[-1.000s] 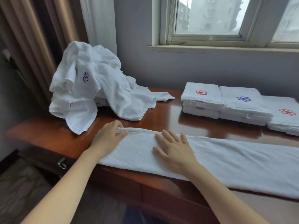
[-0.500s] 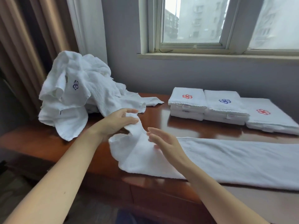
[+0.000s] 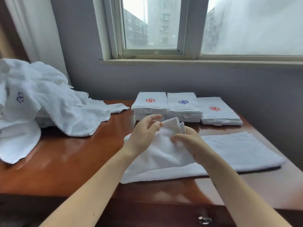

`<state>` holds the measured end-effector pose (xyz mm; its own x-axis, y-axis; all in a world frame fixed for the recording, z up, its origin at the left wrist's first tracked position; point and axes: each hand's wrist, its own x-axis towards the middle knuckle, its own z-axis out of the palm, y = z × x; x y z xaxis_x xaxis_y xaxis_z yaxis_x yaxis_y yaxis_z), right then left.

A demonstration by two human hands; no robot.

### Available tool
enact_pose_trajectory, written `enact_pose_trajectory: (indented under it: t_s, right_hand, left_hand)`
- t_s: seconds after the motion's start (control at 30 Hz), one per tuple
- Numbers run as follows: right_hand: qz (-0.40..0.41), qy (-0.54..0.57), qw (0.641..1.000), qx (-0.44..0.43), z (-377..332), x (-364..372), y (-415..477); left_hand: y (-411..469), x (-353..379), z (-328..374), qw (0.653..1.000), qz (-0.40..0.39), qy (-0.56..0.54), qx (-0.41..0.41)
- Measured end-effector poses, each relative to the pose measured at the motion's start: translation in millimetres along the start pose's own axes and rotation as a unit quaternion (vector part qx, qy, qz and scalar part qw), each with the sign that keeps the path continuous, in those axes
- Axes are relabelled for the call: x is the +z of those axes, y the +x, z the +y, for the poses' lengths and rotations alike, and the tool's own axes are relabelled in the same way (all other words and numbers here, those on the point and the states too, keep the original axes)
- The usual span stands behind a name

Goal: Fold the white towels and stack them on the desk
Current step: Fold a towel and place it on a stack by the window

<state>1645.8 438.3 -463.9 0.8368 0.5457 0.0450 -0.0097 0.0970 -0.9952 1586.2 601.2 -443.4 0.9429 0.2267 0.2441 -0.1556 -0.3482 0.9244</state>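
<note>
One towel [image 3: 237,149] lies flat across the desk [image 3: 65,161] at centre, its 9 o'clock end raised and bunched between two hands. The left hand [image 3: 144,135] pinches a corner and the right hand [image 3: 185,140] pinches the cloth just beside it. At 12 to 1 o'clock three folded stacks [image 3: 183,108] sit side by side, flower marks red, blue, red, and at 9 to 10 o'clock one pile [image 3: 49,104] of unfolded towels bears a blue mark — how many it holds I cannot tell.

White towel [image 3: 229,149] on desk [image 3: 65,161], left end lifted.
</note>
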Motion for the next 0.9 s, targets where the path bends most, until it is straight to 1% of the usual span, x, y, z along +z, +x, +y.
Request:
enact_pose_trajectory:
  t_s: [0.07,0.1,0.13,0.2,0.23,0.27,0.33,0.37,0.4,0.43,0.47,0.5,0.57,0.63,0.67,0.77,0.9]
  right_hand:
    - [0.040,-0.031,0.999,0.011,6.3,-15.2,0.9]
    - [0.046,-0.046,0.998,0.018,11.2,-20.5,1.0]
    - [0.051,-0.062,0.996,0.027,17.2,-24.1,1.4]
    - [0.080,-0.116,0.989,0.048,26.7,-27.7,1.9]
    - [0.097,-0.149,0.983,0.053,28.3,-28.3,1.9]
    - [0.112,-0.184,0.975,0.051,28.0,-28.7,2.5]
    - [0.131,-0.269,0.954,0.033,23.9,-30.2,3.6]
    - [0.142,-0.333,0.932,0.013,21.8,-30.3,2.8]
    - [0.151,-0.404,0.902,-0.024,20.2,-29.2,1.4]
    - [0.148,-0.457,0.874,-0.070,19.3,-26.8,-0.2]
    - [0.131,-0.485,0.858,-0.108,19.6,-23.8,-1.5]
    - [0.098,-0.496,0.854,-0.122,21.1,-20.1,-2.9]
    - [0.020,-0.530,0.843,-0.088,31.4,-14.1,-4.4]
    - [-0.025,-0.579,0.814,-0.037,44.1,-10.3,-4.5]
    - [-0.030,-0.593,0.804,-0.027,48.8,-7.5,-3.1]
    - [-0.031,-0.611,0.790,-0.027,58.5,9.0,6.0]
    - [-0.035,-0.612,0.790,-0.023,66.9,48.7,22.0]
  left_hand:
    - [-1.9,9.8,-15.3,0.991,0.007,0.130,0.018]
    - [-3.8,14.0,-24.9,0.978,-0.009,0.207,0.019]
    - [-6.2,18.1,-34.7,0.956,-0.036,0.290,0.017]
    - [-11.2,26.9,-53.2,0.895,-0.094,0.436,0.011]
    - [-13.6,30.5,-60.7,0.869,-0.111,0.482,0.004]
    - [-14.9,32.8,-66.2,0.855,-0.118,0.506,-0.004]
    - [-13.7,33.2,-72.7,0.849,-0.118,0.516,-0.010]
    - [-12.8,32.7,-74.1,0.848,-0.119,0.516,-0.013]
    - [-12.4,32.1,-74.4,0.848,-0.121,0.516,-0.016]
    - [-11.8,31.5,-74.5,0.847,-0.121,0.518,-0.018]
    - [-11.1,31.1,-74.4,0.845,-0.121,0.520,-0.020]
    - [-10.3,30.4,-74.8,0.843,-0.122,0.523,-0.021]
    - [-8.8,26.3,-76.5,0.839,-0.124,0.530,-0.024]
    - [-7.1,17.6,-79.6,0.833,-0.124,0.539,-0.032]
    - [-6.3,11.6,-81.8,0.830,-0.121,0.543,-0.035]
    - [-5.7,-11.4,-89.2,0.828,-0.118,0.547,-0.040]
    - [-6.2,-50.9,-99.3,0.826,-0.121,0.548,-0.046]
